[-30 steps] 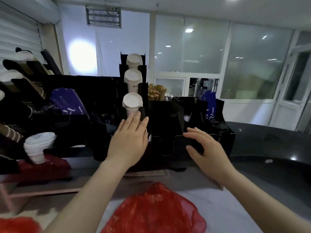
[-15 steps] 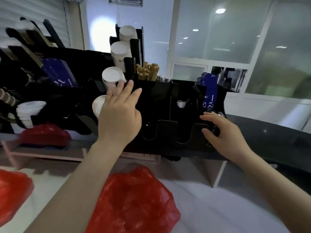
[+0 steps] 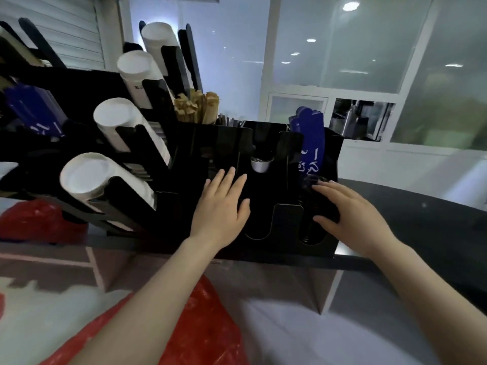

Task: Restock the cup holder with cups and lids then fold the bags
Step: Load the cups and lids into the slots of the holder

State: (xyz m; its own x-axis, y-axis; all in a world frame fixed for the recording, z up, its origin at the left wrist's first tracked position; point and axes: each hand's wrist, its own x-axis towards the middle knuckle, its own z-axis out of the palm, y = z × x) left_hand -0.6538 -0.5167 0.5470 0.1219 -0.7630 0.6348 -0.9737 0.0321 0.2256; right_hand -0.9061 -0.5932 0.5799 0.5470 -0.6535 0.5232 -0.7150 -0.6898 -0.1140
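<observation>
Counter (image 3: 290, 333) was pale and ran across the near field. Red bag (image 3: 208, 330) lay crumpled on it at the bottom edge, partly under the left forearm. Both forearms reached forward and up from the lower edge, roughly parallel and well apart.

Left hand (image 3: 221, 206): palm down, fingers straight and close together, pointing away. It lay flat against the front wall of the black holder (image 3: 263, 143) and held nothing.

Right hand (image 3: 350, 214): palm turned inward, fingers spread and lightly bent over the stack of dark lids (image 3: 309, 181) in the holder's rightmost slot. Fingertips touched the top of the stack and the thumb lay lower, against the slot front. Dark on dark; could not tell whether it clasped the lids or only touched them.

Second red bag (image 3: 39, 222) sat at the far left, beside the holder's base.

Cups (image 3: 84, 177): four white stacks lay tilted in the sloped slots on the holder's left side, bases toward the camera, each one higher and farther back than the last.

Stirrers (image 3: 197, 106) stood upright behind the front wall. Blue packet (image 3: 311, 138) stood upright in the right rear compartment, just behind the lids.

Glass wall (image 3: 342, 48) closed the background, with ceiling lights reflected in it.
</observation>
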